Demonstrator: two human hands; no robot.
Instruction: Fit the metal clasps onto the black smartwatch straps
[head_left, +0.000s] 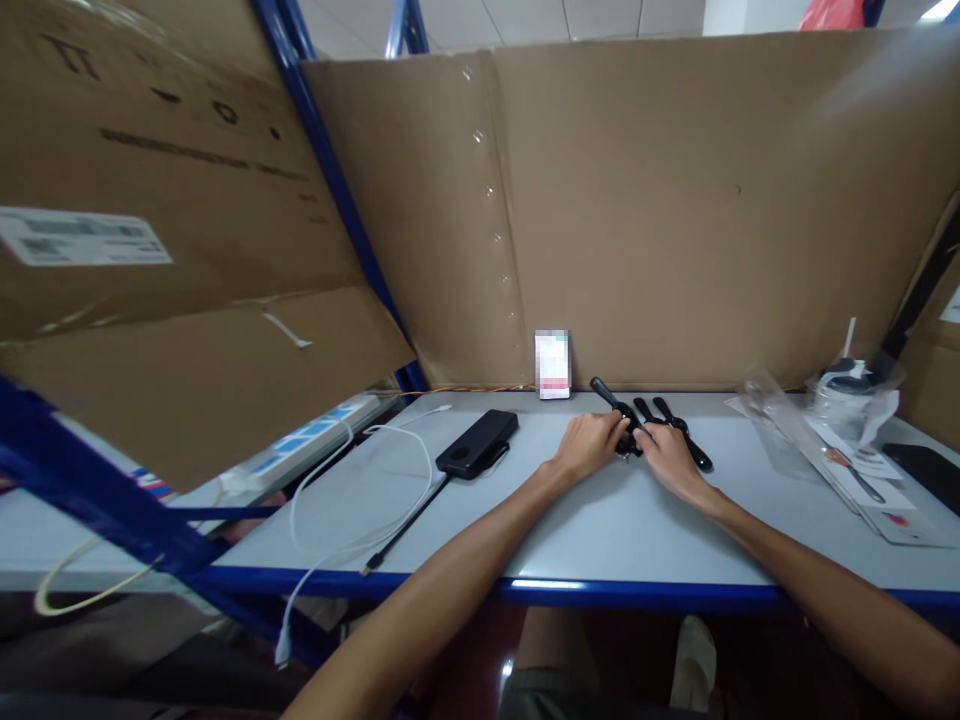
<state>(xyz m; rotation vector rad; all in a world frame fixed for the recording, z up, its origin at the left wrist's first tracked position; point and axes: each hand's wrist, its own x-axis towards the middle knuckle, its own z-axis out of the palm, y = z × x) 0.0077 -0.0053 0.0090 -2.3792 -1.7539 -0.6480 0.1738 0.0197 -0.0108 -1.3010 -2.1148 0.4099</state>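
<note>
You are grasping a black tool (604,394) in both hands: the fingers of your left hand (591,445) are closing around its middle, and those of your right hand (670,458) are pinching its near end, though the exact fingertip contact is hiding under your knuckles. One handle is sticking out beyond your left fingers, slanting away and to the left. More black handles (701,457) are lying just beyond and to the right of your right fingers. A lit phone (553,366) is standing beyond your left fingers, against the cardboard (675,220). Left of those fingers, a black power bank (478,443) is resting near a looping white cable (300,490). Well right of your right fingers, clear plastic packaging (795,430) is lying near a cup (844,385).
</note>
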